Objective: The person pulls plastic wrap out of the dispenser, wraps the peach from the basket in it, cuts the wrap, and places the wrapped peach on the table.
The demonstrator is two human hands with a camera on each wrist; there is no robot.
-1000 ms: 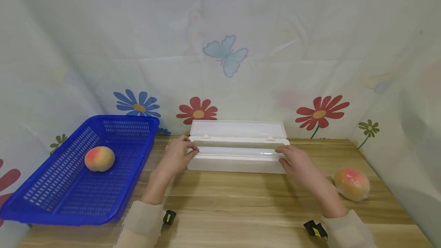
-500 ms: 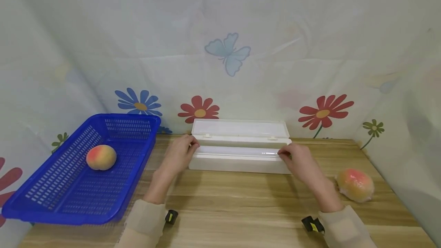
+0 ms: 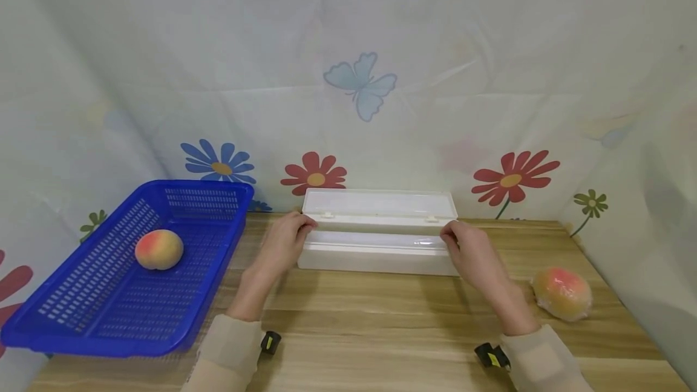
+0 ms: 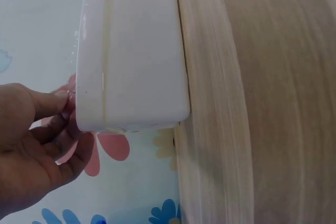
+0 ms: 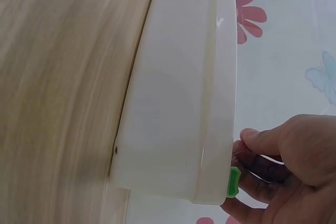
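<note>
A long white cling film dispenser (image 3: 376,259) sits at the back of the table with its lid (image 3: 376,203) raised. Shiny clear cling film (image 3: 376,239) stretches along its top. My left hand (image 3: 280,241) pinches the film at the left end of the dispenser, thumb against forefinger. At the other end my right hand (image 3: 475,253) pinches it likewise, beside a green piece (image 5: 233,182) on the dispenser. In the left wrist view, the film shows as faint glints near the left fingertips (image 4: 62,98).
A blue slotted basket (image 3: 218,295) stands on the left, with an unwrapped peach (image 3: 159,250) inside. To the right of my right forearm lies a peach in clear film (image 3: 562,294). A flowered cloth (image 3: 359,138) hangs right behind the wooden table (image 3: 376,331).
The right hand's thumb and fingers have come together from a looser spread into a pinch. The left fingers have tightened slightly. The dispenser, basket and peaches have stayed in place.
</note>
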